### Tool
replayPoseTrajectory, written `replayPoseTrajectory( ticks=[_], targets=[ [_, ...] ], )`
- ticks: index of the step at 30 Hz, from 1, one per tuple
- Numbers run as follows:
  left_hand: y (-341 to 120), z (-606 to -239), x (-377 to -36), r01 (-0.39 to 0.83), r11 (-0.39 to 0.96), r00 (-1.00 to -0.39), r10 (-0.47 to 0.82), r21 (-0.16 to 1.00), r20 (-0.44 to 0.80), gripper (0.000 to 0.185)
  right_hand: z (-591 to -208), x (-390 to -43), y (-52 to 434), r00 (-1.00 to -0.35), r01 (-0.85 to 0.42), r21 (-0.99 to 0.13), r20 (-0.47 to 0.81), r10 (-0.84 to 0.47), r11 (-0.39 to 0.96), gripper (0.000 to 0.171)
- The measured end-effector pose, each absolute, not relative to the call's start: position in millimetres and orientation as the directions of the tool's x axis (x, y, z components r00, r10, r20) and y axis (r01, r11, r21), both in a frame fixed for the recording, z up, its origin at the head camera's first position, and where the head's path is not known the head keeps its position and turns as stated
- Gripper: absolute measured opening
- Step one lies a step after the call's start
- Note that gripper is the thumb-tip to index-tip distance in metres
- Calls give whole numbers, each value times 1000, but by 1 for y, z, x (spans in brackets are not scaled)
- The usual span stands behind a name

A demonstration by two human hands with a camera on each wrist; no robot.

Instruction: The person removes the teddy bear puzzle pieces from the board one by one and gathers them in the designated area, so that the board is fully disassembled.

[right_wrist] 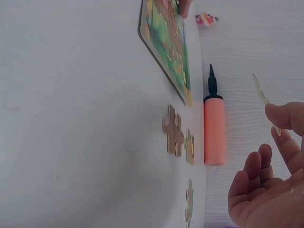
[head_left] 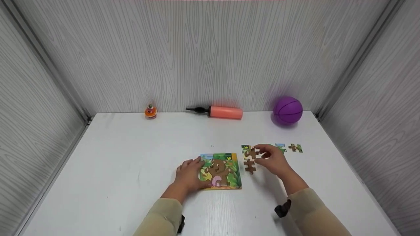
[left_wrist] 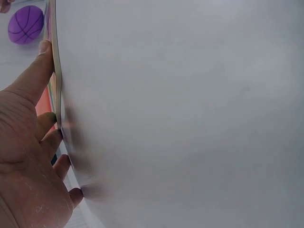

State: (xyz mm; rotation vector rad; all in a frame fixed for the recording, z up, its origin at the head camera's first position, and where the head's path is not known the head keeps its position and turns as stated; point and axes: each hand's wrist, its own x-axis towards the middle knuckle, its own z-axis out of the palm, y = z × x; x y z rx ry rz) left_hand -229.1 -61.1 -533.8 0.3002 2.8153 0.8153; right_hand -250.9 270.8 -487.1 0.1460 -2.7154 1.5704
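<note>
A bear jigsaw board (head_left: 226, 170) lies on the white table (head_left: 131, 170) in front of me. My left hand (head_left: 197, 170) rests against its left edge, fingers fairly straight; in the left wrist view the thumb and fingertips (left_wrist: 42, 50) touch the board's edge (left_wrist: 55, 71). My right hand (head_left: 260, 154) pinches a brown puzzle piece (head_left: 251, 152) just above the table, right of the board. In the right wrist view that piece (right_wrist: 260, 90) shows edge-on between the thumb and fingers of my right hand (right_wrist: 271, 130). Another brown piece (head_left: 250, 166) lies flat below it.
Several loose pieces (head_left: 295, 148) lie right of my right hand. Along the back wall stand a small orange toy (head_left: 150, 111), an orange hand pump (head_left: 225, 112) and a purple ball (head_left: 288, 110). Grey walls close in the table on three sides.
</note>
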Motion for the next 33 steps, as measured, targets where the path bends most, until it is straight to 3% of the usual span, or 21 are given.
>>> replayPoseTrajectory(
  ticks=[11, 23, 33],
  targets=[
    [-62, -534, -230, 145, 830, -961, 248, 539, -123, 96, -494, -251, 317, -999, -13, -845, -10, -40, 535, 46],
    [-62, -535, -229, 136, 825, -959, 249, 548, -138, 96, -514, -250, 339, -987, 103, -772, -158, -32, 628, 49],
    [-62, -534, -230, 148, 829, -956, 259, 539, -136, 97, -520, -251, 339, -986, 83, -740, -157, -51, 668, 44]
  ],
)
